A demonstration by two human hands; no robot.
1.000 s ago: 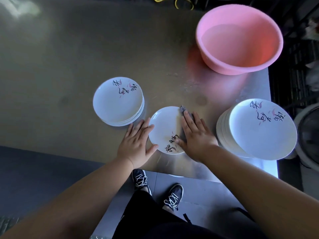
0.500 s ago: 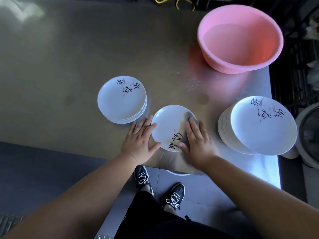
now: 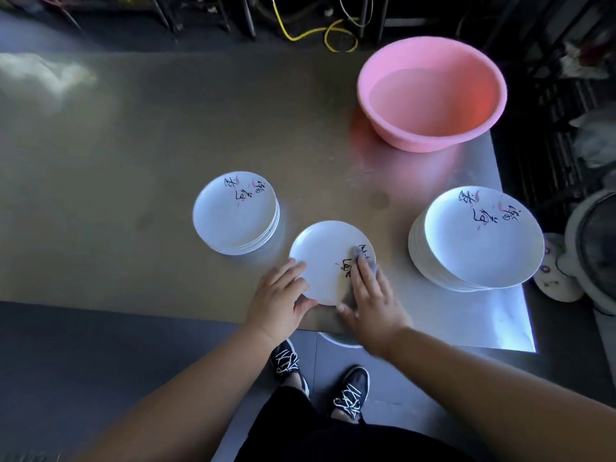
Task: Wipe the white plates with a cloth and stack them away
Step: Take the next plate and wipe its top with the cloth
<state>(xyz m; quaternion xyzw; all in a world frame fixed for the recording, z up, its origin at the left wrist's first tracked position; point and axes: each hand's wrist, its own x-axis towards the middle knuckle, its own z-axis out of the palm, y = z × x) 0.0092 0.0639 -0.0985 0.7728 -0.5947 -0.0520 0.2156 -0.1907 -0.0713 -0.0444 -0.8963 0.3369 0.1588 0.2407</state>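
Forearms come in over the near edge of the steel table (image 3: 133,155), bare and angled toward each other above a single white plate (image 3: 320,255) that lies flat close to that edge. The left hand (image 3: 280,295) rests palm down at the plate's left rim, fingers straight and slightly spread, thumb laid against the near rim. The right hand (image 3: 373,301) lies flat on the plate's right side, fingers stretched out together and pressing a grey cloth (image 3: 357,252) onto the black lettering (only a tuft peeks past the fingertips, and the hand is a little blurred). Just beside the plate on the left sits a short stack of plates (image 3: 233,215); a taller stack (image 3: 480,235) stands apart on the right. A pink basin (image 3: 430,95) occupies the far right corner.
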